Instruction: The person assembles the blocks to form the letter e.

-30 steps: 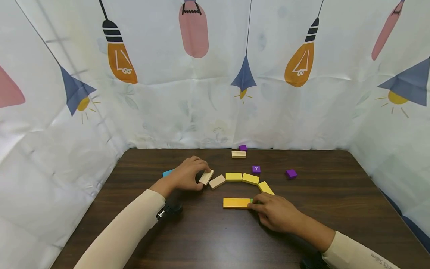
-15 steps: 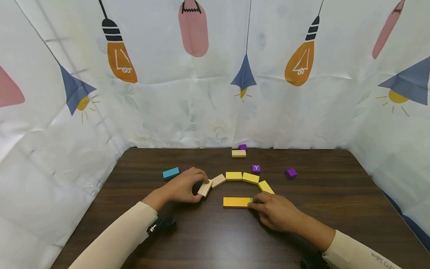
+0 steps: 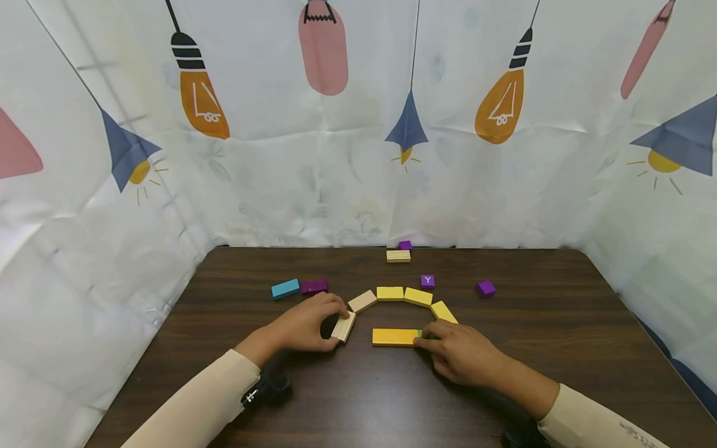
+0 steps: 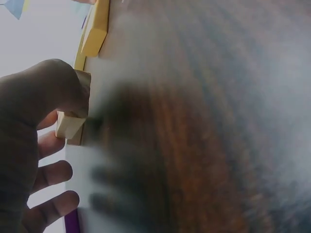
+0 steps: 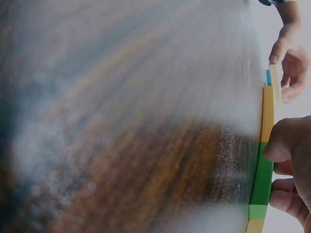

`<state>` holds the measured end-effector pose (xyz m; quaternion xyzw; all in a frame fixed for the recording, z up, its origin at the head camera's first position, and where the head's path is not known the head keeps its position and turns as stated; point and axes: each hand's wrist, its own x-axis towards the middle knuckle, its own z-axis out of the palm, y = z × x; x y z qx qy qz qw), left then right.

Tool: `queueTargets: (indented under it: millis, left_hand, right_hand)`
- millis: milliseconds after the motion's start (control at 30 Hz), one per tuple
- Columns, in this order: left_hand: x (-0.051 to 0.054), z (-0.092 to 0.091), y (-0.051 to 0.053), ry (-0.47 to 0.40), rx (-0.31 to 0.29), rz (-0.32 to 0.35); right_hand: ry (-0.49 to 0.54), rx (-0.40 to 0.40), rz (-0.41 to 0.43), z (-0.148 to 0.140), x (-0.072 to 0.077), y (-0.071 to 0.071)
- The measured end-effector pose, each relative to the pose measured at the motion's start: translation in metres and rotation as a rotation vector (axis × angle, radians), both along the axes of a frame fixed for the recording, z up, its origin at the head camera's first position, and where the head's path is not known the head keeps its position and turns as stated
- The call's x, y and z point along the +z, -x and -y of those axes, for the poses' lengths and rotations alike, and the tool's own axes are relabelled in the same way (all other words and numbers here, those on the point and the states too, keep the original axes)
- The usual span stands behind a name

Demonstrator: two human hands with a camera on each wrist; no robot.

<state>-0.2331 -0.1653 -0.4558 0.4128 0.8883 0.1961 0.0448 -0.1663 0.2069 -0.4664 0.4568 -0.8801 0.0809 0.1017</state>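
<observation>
Between thumb and fingers, the left hand pinches a light wooden block, whose far end is close to another pale block. That one continues into a curve of yellow blocks. The right hand has its thumb and fingers on a green block, mostly covered in the head view. An orange-yellow block lies end to end with the green one. In the left wrist view the left hand has its other fingers spread beside the pinched block.
A blue block and a dark purple block lie behind the left hand. Purple cubes and a ridged wooden block are farther back on the dark table. A printed curtain hangs behind.
My left hand has moved toward the table's front with its block, from behind the pale block to its near-left end. The dark purple block is now uncovered. The right hand stays put.
</observation>
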Motion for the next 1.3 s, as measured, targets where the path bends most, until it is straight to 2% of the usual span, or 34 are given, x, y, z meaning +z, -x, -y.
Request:
queueTargets:
  millis: [200, 433, 567, 767, 933, 1033, 1300]
  left_hand:
    - [-0.004, -0.003, -0.004, 0.019, 0.01, -0.027]
    - [-0.005, -0.004, -0.004, 0.041, 0.033, -0.033]
    - [-0.005, -0.003, -0.003, 0.032, 0.029, -0.064]
    - [0.001, -0.008, 0.005, -0.03, 0.036, -0.172]
    - [0.0, -0.016, 0.018, -0.029, 0.03, -0.237]
    - [-0.001, -0.023, 0.025, -0.01, 0.025, -0.233]
    - [0.001, -0.035, 0.034, 0.056, 0.058, -0.115]
  right_hand:
    - [-0.007, -0.003, -0.004, 0.0, 0.0, 0.0]
    - [-0.01, -0.006, -0.002, 0.0, 0.0, 0.0]
    - [-0.01, -0.006, 0.004, 0.0, 0.0, 0.0]
    - [-0.006, -0.01, 0.005, 0.0, 0.001, 0.0]
    - [0.002, -0.007, 0.005, 0.0, 0.001, -0.001]
    - [0.006, -0.005, 0.005, 0.0, 0.001, -0.001]
    - [-0.003, -0.008, 0.003, 0.001, 0.001, -0.001]
